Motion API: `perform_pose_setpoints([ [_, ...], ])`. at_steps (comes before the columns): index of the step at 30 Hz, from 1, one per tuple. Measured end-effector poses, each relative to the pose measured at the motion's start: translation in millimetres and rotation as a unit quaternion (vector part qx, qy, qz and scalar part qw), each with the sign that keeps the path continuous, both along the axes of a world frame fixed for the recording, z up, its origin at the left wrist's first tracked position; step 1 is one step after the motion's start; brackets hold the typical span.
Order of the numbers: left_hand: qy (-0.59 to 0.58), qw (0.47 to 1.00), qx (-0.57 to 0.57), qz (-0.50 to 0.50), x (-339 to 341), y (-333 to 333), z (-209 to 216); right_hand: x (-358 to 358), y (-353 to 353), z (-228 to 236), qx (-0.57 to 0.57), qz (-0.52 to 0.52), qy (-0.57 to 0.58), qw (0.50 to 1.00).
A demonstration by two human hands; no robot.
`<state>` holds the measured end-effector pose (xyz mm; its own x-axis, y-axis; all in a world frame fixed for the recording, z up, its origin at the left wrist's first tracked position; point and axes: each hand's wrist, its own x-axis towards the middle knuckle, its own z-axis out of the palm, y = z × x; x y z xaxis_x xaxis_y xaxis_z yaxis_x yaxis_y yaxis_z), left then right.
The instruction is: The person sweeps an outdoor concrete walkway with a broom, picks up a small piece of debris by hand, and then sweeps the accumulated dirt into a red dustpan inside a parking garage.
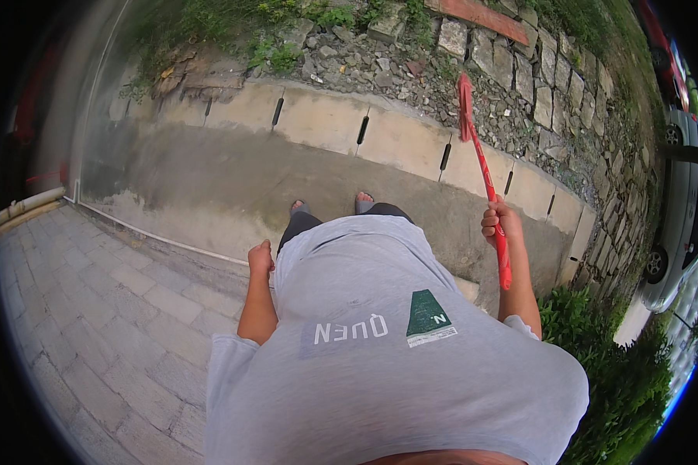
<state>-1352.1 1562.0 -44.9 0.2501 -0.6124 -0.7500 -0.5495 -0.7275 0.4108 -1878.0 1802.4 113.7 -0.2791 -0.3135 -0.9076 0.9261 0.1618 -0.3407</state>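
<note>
My right hand (502, 220), at the right, is wrapped round the red patterned handle of what looks like a broom (485, 168). The handle slants up and away from me, and its lower end sticks out below my fist. At the far end, the narrow red head (465, 105) reaches over the pale kerb towards the rubble; its bristles cannot be made out. My left hand (261, 259) hangs beside my body with its fingers curled closed, and nothing shows in it. Below that hand runs a thin white pipe (167, 236) along the edge of the paving.
My sandalled feet stand on a grey concrete strip (240, 167). Beyond it run pale slabs (318, 120) with dark slots, then loose rubble (364, 66) and weeds. Stone paving (124, 310) lies at left. A bush (605, 364) and parked silver car (678, 209) are at right.
</note>
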Motion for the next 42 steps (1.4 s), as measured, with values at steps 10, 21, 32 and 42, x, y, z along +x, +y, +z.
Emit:
perform_pose_setpoints([
  [10, -0.086, 0.982, -0.023, -0.164, 97.3, 76.5, -33.4, 43.1, -57.6, -88.0, -0.019, -0.133, -0.221, 0.966],
  [21, 0.027, 0.998, 0.022, 0.059, 130.0, -43.8, -22.6, 22.5, -317.1, -70.7, -0.418, -0.079, -0.372, 0.825],
  [32, 0.040, 0.979, -0.025, 0.198, 251.3, -136.0, -34.6, 289.0, -529.7, 30.2, -0.187, 0.392, 0.386, 0.814],
  [42, 0.063, 0.911, 0.057, 0.404, 306.7, -92.2, -87.8, 455.6, -641.5, 11.0, -0.126, 0.738, 0.310, 0.586],
])
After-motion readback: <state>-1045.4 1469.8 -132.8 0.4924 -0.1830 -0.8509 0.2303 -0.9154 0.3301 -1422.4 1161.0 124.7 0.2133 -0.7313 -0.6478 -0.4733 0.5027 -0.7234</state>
